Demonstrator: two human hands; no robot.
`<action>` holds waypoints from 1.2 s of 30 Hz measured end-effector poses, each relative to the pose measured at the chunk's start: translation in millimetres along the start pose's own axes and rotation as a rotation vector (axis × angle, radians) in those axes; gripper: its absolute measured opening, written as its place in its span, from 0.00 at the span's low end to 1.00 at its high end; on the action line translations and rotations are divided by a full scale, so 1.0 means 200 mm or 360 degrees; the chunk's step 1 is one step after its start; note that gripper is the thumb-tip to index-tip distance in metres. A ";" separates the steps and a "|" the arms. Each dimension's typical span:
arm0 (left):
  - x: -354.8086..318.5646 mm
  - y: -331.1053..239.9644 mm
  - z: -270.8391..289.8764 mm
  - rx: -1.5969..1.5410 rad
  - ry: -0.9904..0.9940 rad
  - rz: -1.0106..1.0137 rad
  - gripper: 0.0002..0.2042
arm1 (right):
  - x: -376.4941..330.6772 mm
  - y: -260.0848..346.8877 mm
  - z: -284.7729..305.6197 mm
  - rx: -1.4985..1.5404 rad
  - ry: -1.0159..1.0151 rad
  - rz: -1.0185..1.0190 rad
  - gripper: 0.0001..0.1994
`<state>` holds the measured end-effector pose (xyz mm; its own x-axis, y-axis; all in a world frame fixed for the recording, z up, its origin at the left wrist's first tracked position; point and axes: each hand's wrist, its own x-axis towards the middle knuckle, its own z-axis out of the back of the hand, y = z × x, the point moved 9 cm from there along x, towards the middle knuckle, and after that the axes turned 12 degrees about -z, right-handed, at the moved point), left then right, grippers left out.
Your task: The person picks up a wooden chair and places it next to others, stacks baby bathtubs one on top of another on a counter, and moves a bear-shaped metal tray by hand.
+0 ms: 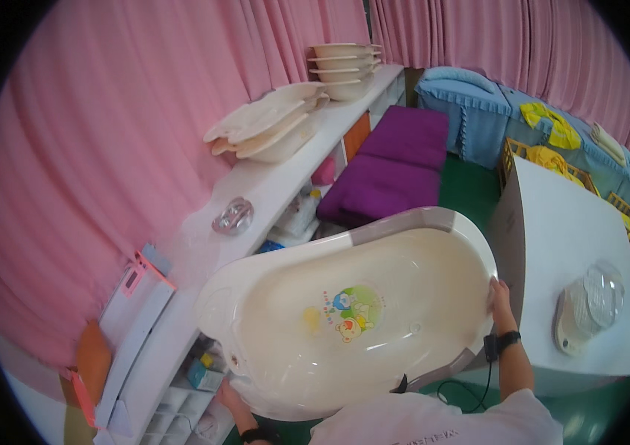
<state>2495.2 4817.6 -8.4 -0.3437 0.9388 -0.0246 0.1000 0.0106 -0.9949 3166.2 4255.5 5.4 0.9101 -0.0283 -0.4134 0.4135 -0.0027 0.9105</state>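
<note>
White shirt (434,421) closest, right at the lower edge. Just beyond, the cream tub (385,363), filling the middle between counter (264,191) and white table (556,237), cartoon sticker (359,311) inside. Gripping its right rim with the right hand (502,302), fingers clamped there! Down at the lower-left corner, left hand (232,400) against the tub, fingers mostly hidden: can't tell how closed. Beyond the far rim, purple cushions (389,174); on the counter, stacked basins (343,72).
</note>
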 end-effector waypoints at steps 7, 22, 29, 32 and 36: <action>0.34 0.02 -1.21 0.0071 0.0419 -0.0312 0.08 | 0.56 0.05 -0.14 0.0064 -0.0020 -0.0067 0.17; 0.65 -0.99 -3.18 -0.0477 0.0786 -0.0532 0.04 | 1.83 1.92 -1.74 0.0150 0.0643 0.0600 0.16; 0.85 -1.55 -3.56 -0.0427 0.0827 -0.0617 0.09 | 2.04 2.89 -2.61 -0.0114 0.0784 0.0974 0.18; 1.03 -1.61 -3.63 -0.0464 0.0705 -0.0573 0.12 | 2.04 3.10 -3.02 -0.0004 0.0980 0.0987 0.20; 1.32 -1.61 -3.85 -0.0561 0.0733 -0.0495 0.14 | 2.09 3.28 -3.52 0.0025 0.1118 0.0958 0.21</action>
<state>3091.9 5328.4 379.9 0.0211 0.9243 0.3810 0.3875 0.3438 -0.8554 3836.7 4945.4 424.1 0.7807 0.5835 0.2236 -0.1304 -0.1979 0.9715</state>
